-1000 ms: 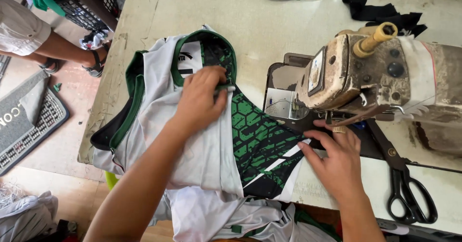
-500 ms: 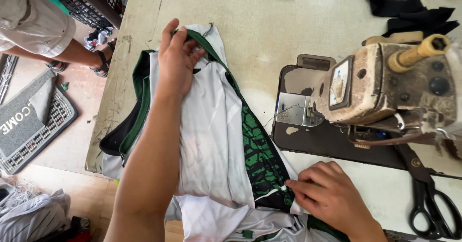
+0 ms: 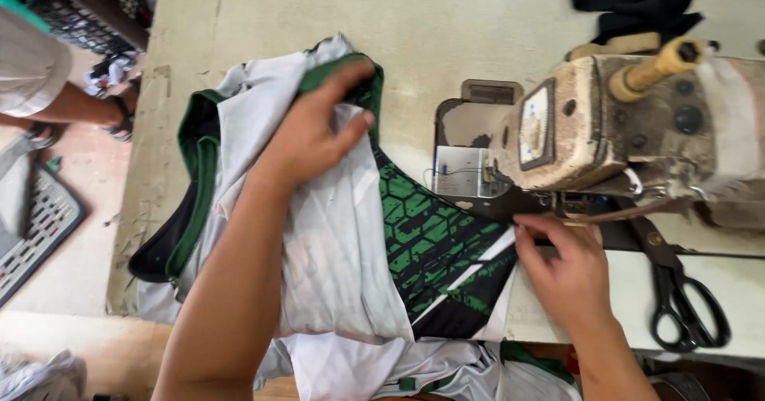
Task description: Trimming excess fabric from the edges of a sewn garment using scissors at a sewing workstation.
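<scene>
Garment (image 3: 335, 241) in white, green and black lying on the worktable (image 3: 263, 18) beside the sewing machine (image 3: 606, 122), your left hand (image 3: 315, 134) gripping a white fold near its green collar, your right hand (image 3: 570, 269) curled, fingertips pressing the patterned edge under the machine, black scissors (image 3: 685, 305) just right of it.

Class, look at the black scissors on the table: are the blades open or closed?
Closed. The black scissors lie flat on the table beside the sewing machine, blades together in one strip, handles side by side.
</scene>
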